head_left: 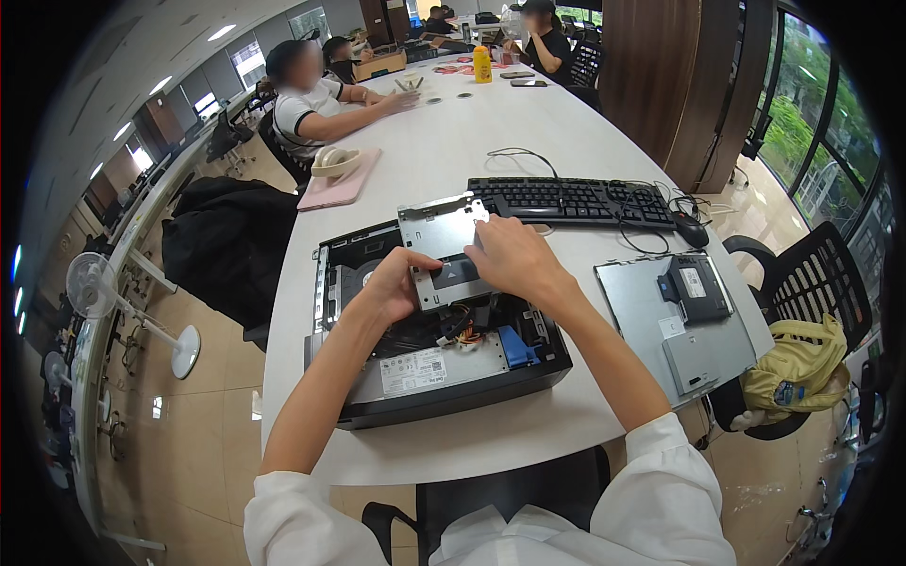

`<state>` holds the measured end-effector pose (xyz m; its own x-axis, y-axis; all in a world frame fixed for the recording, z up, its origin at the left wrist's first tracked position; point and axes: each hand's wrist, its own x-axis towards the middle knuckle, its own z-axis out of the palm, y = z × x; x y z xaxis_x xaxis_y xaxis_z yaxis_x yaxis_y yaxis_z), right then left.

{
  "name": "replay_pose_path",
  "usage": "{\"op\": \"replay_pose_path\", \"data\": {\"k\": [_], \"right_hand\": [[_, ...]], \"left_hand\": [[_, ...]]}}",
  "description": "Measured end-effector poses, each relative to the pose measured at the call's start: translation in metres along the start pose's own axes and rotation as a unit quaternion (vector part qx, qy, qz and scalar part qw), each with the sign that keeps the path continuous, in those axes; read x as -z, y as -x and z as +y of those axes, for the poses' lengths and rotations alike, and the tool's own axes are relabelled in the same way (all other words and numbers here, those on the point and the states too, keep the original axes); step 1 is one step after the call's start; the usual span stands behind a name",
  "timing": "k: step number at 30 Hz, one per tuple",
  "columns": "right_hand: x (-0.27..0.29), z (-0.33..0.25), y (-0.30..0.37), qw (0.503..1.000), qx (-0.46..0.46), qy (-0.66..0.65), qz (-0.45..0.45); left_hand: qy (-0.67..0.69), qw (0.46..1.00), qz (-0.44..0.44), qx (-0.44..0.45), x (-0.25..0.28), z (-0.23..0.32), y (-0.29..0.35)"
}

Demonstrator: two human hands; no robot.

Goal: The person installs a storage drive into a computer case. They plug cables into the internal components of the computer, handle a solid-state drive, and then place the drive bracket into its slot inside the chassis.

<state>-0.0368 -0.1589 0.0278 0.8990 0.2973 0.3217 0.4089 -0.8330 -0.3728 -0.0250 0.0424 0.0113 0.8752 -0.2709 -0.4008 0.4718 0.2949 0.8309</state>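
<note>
An opened black desktop computer case lies flat on the white table before me. Over its interior sits a silver metal drive bracket, tilted, with a dark drive in it. My left hand grips the bracket's near left side, thumb on top by the drive. My right hand closes around the bracket's right edge. Below the bracket show bundled coloured cables, a blue plastic latch and the silver power supply with a white label. Parts deeper in the case are hidden by the bracket and my hands.
A black keyboard and mouse with loose cables lie behind the case. The metal side panel rests at right, a black drive unit on it. Headphones sit on a pink folder. Other people sit farther along.
</note>
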Motion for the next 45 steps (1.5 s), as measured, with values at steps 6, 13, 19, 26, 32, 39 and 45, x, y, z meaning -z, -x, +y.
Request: {"op": "replay_pose_path", "data": {"k": [6,13,19,26,32,39,45], "right_hand": [[0.004,-0.008,0.003,0.999,-0.008,0.041,-0.030],[-0.014,0.004,0.007,0.981,0.079,0.065,0.166],[0.007,0.001,0.004,0.997,0.060,0.035,-0.015],[-0.003,0.010,0.015,0.998,0.070,0.010,-0.001],[-0.003,0.005,0.015,0.995,0.093,0.019,0.038],[0.011,-0.007,0.009,0.998,0.038,-0.031,-0.025],[0.009,-0.004,0.010,0.999,0.044,-0.022,-0.018]], "left_hand": [[-0.003,1.000,-0.013,0.012,-0.002,0.003,0.003],[0.004,0.998,-0.060,0.019,0.003,0.021,0.005],[-0.016,0.994,-0.104,0.011,0.016,0.015,0.000],[-0.040,0.991,-0.131,0.005,0.017,0.011,-0.001],[-0.044,0.990,-0.136,-0.005,0.018,0.010,-0.001],[0.013,0.992,-0.126,0.002,0.022,0.014,-0.004],[0.013,0.989,-0.150,0.000,0.020,0.014,-0.001]]}}
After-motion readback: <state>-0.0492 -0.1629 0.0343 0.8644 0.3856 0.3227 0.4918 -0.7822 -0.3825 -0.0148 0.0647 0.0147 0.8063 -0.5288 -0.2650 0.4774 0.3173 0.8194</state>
